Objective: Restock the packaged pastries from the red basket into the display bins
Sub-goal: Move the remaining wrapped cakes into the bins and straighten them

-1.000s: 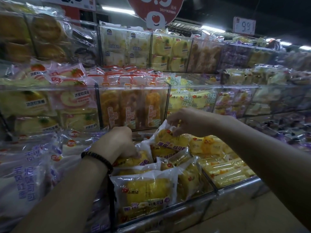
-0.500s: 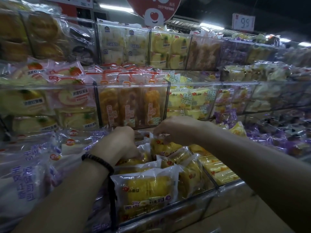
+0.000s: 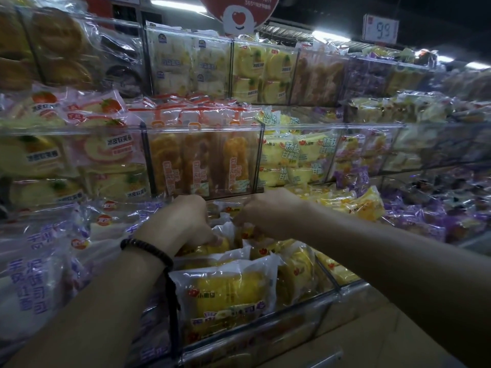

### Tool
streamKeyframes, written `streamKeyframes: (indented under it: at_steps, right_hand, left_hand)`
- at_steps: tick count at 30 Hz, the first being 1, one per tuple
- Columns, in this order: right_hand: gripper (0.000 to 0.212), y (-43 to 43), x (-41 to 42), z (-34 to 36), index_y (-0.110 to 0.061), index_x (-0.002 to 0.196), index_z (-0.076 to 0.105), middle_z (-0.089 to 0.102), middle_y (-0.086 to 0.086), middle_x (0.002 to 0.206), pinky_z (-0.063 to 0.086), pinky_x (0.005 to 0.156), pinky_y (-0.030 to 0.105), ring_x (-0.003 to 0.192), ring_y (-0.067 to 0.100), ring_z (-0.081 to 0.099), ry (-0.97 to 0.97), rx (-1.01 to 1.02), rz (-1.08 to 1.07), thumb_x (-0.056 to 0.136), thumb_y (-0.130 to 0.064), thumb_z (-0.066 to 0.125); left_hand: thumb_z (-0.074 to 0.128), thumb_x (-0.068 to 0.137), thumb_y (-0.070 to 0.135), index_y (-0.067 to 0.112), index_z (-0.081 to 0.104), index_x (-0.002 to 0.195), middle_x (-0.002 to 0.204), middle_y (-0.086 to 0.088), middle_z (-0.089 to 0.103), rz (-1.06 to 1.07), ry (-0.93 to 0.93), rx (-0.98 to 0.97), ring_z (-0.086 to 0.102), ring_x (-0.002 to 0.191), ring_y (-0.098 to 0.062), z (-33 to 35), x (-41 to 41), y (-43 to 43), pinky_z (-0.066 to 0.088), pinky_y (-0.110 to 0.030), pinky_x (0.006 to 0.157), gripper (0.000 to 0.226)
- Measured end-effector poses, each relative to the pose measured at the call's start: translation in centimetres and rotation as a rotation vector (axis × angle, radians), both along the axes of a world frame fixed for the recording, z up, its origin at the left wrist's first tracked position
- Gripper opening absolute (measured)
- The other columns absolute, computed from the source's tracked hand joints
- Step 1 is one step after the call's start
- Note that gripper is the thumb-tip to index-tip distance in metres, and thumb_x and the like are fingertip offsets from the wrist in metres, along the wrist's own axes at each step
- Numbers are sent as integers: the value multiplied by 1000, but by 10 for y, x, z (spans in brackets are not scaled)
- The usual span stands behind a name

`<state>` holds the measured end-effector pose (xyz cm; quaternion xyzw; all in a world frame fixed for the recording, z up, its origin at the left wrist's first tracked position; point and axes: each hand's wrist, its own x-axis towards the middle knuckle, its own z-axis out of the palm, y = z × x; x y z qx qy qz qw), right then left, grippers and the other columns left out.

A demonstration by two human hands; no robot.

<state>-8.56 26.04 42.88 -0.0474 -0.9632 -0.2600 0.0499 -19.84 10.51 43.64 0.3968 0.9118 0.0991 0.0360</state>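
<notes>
Filling the front bin (image 3: 265, 318)
Left hand (image 3: 180, 224) grips a yellow pack (image 3: 215, 244), right hand (image 3: 268, 211) pinches the neighbouring pack (image 3: 249, 231), likely standing both upright.

This is a shop, in the packaged bakery section of a supermarket. Tiers of clear plastic display bins (image 3: 202, 127) run along the aisle, each compartment stacked with one kind of packaged pastries (image 3: 228, 296) in printed wrappers. A price card (image 3: 380, 29) reading 9.9 stands above the top tier, beside a round red sign (image 3: 237, 14) with a heart-faced mascot. Strip lights (image 3: 330, 35) glow overhead.
</notes>
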Motion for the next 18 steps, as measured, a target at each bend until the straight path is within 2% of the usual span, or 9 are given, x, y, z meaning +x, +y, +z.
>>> streamKeyframes:
  at_steps: [4,7,9,11,13,15,16,18]
  right_hand:
    - [46,6,-6,-8,-43,135,61,68,-4,119,62,69,39,96,22,69,22,-64,-15,96,-23,70]
    - [47,7,-5,-3,-38,139,62,69,-5,122,63,76,37,99,19,69,-60,-128,-7,97,-21,70]
    - [50,9,7,10,-37,143,57,70,-6,125,62,85,37,104,17,68,-79,-289,-9,98,-22,71]
    - [42,10,24,24,-32,138,63,71,-6,123,61,92,37,107,15,68,-6,-443,13,98,-24,71]
    - [29,12,40,32,-28,122,73,73,-8,113,62,89,31,102,9,70,25,-511,52,96,-16,71]
    - [30,10,53,34,-26,117,75,74,-11,108,60,84,24,99,4,70,-38,-536,53,93,-9,73]
    - [33,9,58,32,-27,119,75,74,-11,109,58,83,22,100,3,69,-68,-545,53,91,-9,75]
    - [40,7,63,27,-31,125,72,71,-13,112,56,83,23,101,3,66,-86,-585,60,89,-13,77]
  left_hand:
    - [87,83,48,17,69,78,79,-1,68,-48,69,16,66,75,-17,-8,3,4,47,-28,57,36]
    - [89,80,49,16,70,76,76,-1,68,-58,82,32,66,72,-17,-9,2,4,46,-28,55,38]
    - [91,76,51,17,76,84,85,1,71,-66,42,43,67,78,-15,-6,-1,0,50,-28,58,38]
    - [93,74,51,21,78,99,101,6,72,-95,11,88,67,89,-12,-1,0,-5,53,-26,66,42]
    - [93,76,44,27,75,102,103,10,69,-146,9,220,65,92,-8,7,4,-9,50,-21,67,36]
    - [91,81,34,32,73,95,95,11,71,-218,1,302,67,88,-7,19,11,-15,50,-19,64,22]
    - [89,83,33,34,74,93,92,11,72,-263,1,260,68,87,-7,25,14,-18,51,-21,64,19]
    - [87,85,35,37,76,98,93,14,71,-324,9,47,68,89,-8,31,20,-25,54,-25,69,18]
